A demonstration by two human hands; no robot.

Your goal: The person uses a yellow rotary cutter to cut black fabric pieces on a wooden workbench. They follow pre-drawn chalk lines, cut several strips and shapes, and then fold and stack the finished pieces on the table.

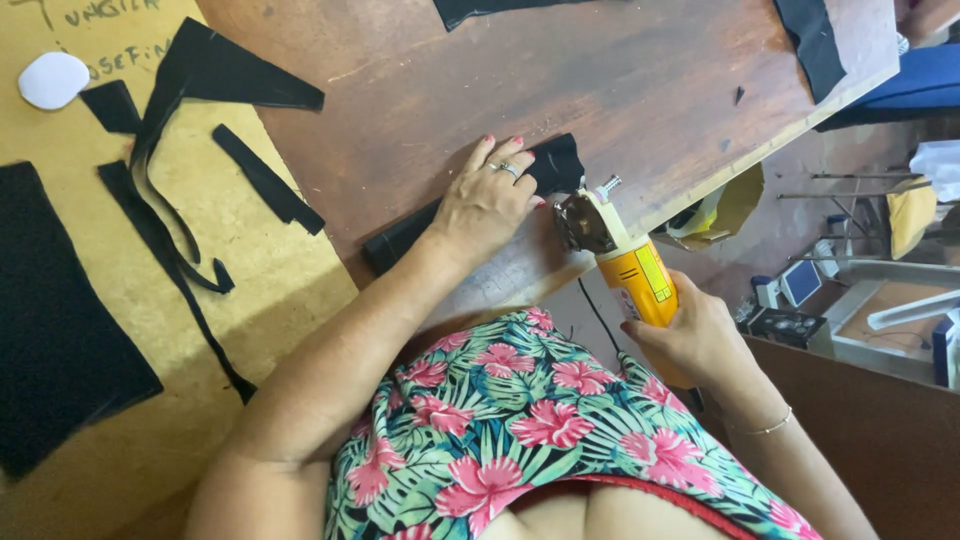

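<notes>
Right grip (690, 335) wraps one yellow electric cutter (625, 265) at the table (640, 90) edge; left grip (487, 205), fingers spread, presses flat on one black fabric stack (555, 165). Several black scraps (265, 180) lie farther left.

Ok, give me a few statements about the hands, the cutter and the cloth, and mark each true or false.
1. The left hand presses flat on a folded stack of black fabric. True.
2. The right hand grips a blue cutting tool. False: the handheld cutter has a yellow-orange body.
3. The cutter's head sits at the wooden table edge beside the fabric. True.
4. Long black fabric strips lie on the tan board. True.
5. The white oval piece lies under the left hand. False: it rests far off on the tan board.
</notes>
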